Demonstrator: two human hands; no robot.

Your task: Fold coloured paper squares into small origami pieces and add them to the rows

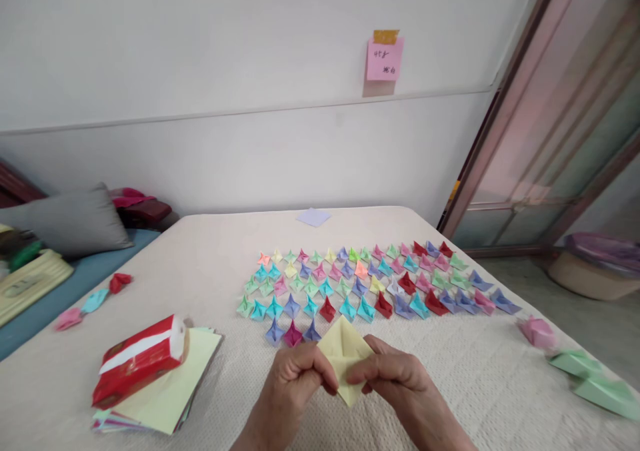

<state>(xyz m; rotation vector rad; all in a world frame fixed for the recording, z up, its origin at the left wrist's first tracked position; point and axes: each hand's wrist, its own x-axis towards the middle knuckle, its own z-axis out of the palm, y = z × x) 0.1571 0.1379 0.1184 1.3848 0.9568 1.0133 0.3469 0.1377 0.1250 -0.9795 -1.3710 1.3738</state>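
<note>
A pale yellow folded paper (344, 341), diamond-shaped with creases across it, is held up over the near part of the table. My left hand (295, 388) pinches its left corner between thumb and fingers. On the right side, my right hand (395, 378) grips the paper with its thumb laid across the lower front. Just beyond the paper stand rows of small folded paper boats (325, 284) in many colours. A magenta boat (293, 333) is among those nearest my left hand.
At left, a red tissue pack (143, 361) lies on a stack of coloured paper (170, 404). A lilac sheet (314, 217) rests at the table's far edge. Green folded papers (605, 394) and a pink one (538, 332) sit at right. A pink note (384, 61) is taped to the wall.
</note>
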